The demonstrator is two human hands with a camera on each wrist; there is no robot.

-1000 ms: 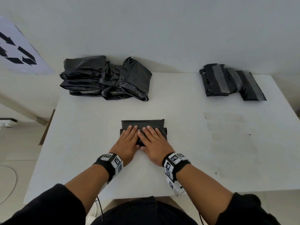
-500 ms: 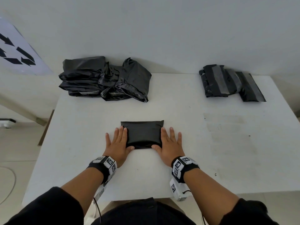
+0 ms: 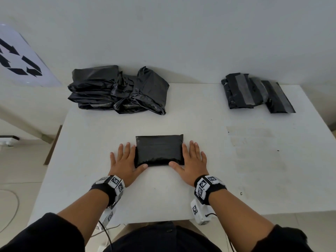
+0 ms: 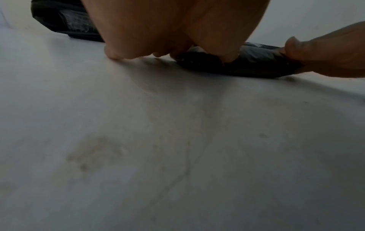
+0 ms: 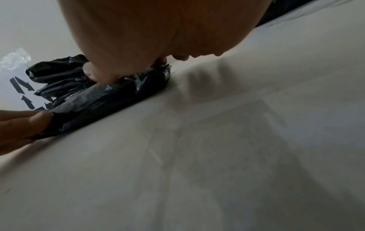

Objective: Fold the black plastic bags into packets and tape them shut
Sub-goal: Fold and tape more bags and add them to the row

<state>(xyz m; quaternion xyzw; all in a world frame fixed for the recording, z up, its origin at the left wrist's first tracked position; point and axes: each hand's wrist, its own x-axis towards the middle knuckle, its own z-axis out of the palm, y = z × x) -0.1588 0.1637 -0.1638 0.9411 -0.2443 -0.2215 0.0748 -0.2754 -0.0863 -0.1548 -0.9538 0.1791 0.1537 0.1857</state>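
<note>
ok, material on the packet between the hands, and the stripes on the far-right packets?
Folded packet: looks like thin black plastic film, slightly glossy, fine wrinkles at its edges. Stripes on the finished packets: grey, matte, flat bands, probably tape; type unclear.

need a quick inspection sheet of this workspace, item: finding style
surface: white table, faint stains on its right part
job's things: folded packet at centre, no tape seen on it; pile of loose black bags far left; taped packets far right
clutter: nothing seen
grippers: left hand and right hand flat on the table, flanking the folded packet, thumbs at its near corners
cables: a cable hangs below the left wrist
surroundings: white wall; recycling sign at left
</note>
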